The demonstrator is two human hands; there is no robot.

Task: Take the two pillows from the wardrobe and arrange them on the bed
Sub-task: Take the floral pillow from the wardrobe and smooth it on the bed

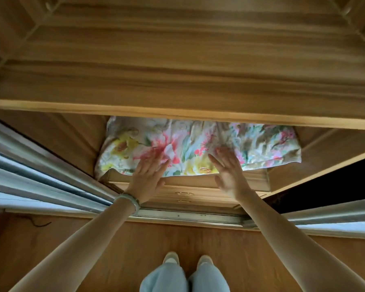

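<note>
One floral pillow (198, 144) in wardrobe (177, 60), two hands spread.

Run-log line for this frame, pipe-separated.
phase: reach | left hand: open, fingers over floral pillow | right hand: open, same | floral pillow: in wardrobe, not gripped

Crumpled floral cloth pillow (198, 148); smooth wood-grain wardrobe shelf (177, 114); shiny metal sliding track (190, 217)
</note>
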